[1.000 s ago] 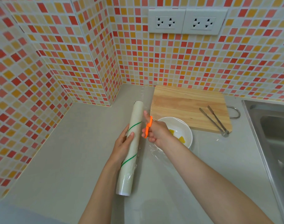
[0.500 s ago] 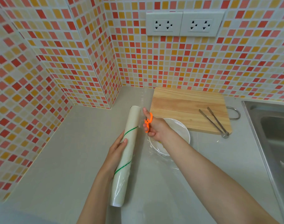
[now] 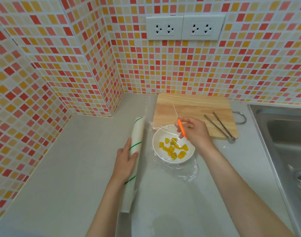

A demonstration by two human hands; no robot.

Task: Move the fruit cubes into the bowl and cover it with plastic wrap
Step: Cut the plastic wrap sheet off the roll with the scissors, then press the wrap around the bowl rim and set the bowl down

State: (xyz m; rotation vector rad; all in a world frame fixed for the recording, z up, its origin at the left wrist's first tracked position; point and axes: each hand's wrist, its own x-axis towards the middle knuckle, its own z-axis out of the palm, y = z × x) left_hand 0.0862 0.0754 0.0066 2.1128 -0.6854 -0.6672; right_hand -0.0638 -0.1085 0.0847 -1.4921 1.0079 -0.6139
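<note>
Head view, looking down at a pale grey surface [image 3: 64,177] set in a corner of orange, red and yellow mosaic tile. My left hand [image 3: 126,161] is wrapped around a long white roll of plastic wrap with thin green stripes [image 3: 135,149], which lies on the surface with its length running away from me, just left of the bowl. My right hand [image 3: 195,131] hovers over the far right rim of the bowl, fingers closed on a small orange-handled cutter [image 3: 181,128] with a thin pale blade pointing away toward the board.

The round white bowl [image 3: 155,142] stands on the surface, touching or nearly touching the near edge of a rectangular pale wooden cutting board [image 3: 194,106]. The yellow fruit cubes [image 3: 173,148] lie in the bowl, scattered over its floor. A sheet of clear plastic film [image 3: 189,173] is draped loosely over the bowl; its crumpled edges spread on the surface at the near right and at the far left rim. I cannot tell whether the film is joined to the roll.

A pair of metal tongs [image 3: 218,124] rests on the right part of the board, its hinge end over the board's near right corner. A steel sink [image 3: 283,134] occupies the right edge of the view.
</note>
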